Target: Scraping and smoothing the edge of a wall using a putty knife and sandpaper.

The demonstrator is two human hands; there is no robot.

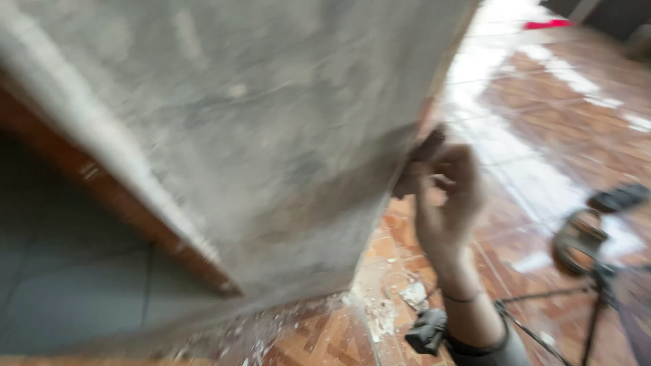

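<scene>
Motion blur is smearing the whole head view, softening the grey wall (pixel 258 135) and the right hand (pixel 444 203) at its corner. Daylight is pouring in from the upper right, laying white glare across the glossy tiled floor (pixel 542 122). The wall's lower left is sitting in dim shadow. The tripod (pixel 590 271) at the right edge is showing out of focus.

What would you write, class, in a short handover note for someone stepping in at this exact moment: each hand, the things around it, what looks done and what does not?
Right hand: raised at the corner edge of the grey plastered wall, fingers curled; the blur hides whether it grips something small.
Left hand: out of view.
White plaster debris lies on the reddish tiled floor at the wall's foot. A dark tool lies by the forearm; a tripod stands to the right.
Done: wall face looks coated grey.
Left: the corner edge is in hand; debris not swept.
</scene>
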